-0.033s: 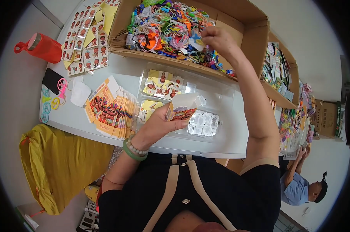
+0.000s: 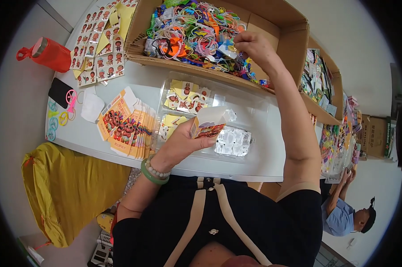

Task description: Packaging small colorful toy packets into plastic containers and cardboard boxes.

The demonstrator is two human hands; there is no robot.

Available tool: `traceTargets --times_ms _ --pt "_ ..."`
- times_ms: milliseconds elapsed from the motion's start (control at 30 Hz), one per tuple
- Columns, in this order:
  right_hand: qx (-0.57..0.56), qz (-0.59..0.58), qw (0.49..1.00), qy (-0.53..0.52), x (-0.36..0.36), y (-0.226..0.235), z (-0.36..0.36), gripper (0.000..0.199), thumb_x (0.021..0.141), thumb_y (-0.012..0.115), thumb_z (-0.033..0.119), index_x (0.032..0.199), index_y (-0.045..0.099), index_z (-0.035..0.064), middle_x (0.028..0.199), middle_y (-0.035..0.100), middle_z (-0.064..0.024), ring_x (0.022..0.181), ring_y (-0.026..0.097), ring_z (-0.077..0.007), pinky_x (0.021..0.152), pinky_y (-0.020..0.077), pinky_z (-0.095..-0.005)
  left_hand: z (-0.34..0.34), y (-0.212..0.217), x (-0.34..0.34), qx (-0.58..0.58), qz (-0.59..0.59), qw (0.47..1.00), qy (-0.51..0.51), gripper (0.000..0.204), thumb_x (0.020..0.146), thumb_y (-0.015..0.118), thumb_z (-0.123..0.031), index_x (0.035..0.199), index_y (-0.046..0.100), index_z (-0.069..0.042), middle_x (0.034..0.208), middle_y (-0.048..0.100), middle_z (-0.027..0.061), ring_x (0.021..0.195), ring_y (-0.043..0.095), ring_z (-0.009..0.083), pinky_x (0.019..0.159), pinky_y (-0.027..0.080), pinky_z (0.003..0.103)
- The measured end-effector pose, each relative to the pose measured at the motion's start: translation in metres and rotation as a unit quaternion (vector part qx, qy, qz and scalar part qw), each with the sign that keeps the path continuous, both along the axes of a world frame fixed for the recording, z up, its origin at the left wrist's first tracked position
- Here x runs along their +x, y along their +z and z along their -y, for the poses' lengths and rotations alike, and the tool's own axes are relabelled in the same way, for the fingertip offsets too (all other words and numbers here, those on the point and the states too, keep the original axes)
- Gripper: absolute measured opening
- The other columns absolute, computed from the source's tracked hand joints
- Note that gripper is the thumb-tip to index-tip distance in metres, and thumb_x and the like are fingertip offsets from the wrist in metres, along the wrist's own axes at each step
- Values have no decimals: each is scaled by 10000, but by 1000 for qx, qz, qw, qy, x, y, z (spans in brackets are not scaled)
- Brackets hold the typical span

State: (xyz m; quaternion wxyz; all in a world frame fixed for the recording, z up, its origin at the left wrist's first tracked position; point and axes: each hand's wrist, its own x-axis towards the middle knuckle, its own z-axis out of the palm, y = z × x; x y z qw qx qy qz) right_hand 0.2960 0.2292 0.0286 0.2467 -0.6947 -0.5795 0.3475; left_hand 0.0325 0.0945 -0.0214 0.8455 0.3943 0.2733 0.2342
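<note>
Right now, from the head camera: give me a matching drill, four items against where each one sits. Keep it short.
Items:
1. red bottle
2. small carton
3. yellow bag
4. right hand

Places:
A. in the left hand
B. over the box of colourful toys
C. far left corner of the table
D. below the table's near left edge

Pairs: 1-C, 2-A, 3-D, 4-B

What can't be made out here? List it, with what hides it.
- Head view: inside of the small carton, turned away in the left hand.
- What the right hand pinches in the toy box: fingers cover it.
- Clear tray's foil packets: too small.
</note>
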Motion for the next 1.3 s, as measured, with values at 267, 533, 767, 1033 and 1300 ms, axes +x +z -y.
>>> traceTargets --times_ms 267,533,767,1033,1300 --pt "50 -191 979 -43 16 27 43 98 764 652 73 861 651 63 719 587 41 648 488 -52 628 379 -197 7 5 2 11 31 999 -2 456 813 671 -69 1226 492 6 1120 589 47 986 549 103 868 446 250" --pt "42 -206 975 -70 23 36 72 92 767 637 41 857 643 59 771 606 25 643 495 -52 613 391 -201 20 11 2 -9 29 999 10 461 811 669 -61 1235 494 -9 1100 601 45 962 559 99 843 456 243" --pt "36 -279 956 79 -39 55 142 49 783 612 12 828 606 30 810 604 -7 723 553 -97 670 454 -229 22 14 7 14 9 1000 2 466 793 700 -91 1206 507 1 1059 599 29 937 558 90 819 463 239" --pt "209 258 900 283 -76 52 199 250 675 583 -17 909 608 66 875 587 -60 787 550 -258 685 422 -347 34 11 10 56 -11 998 -32 420 782 709 -79 1149 523 4 1043 590 33 947 549 93 842 454 247" --pt "160 236 923 258 -74 57 216 358 713 569 -33 1052 587 82 842 609 -77 818 549 -262 720 426 -356 40 9 5 106 -17 994 -36 457 785 703 -63 1192 505 1 1093 581 44 988 549 107 871 450 254"
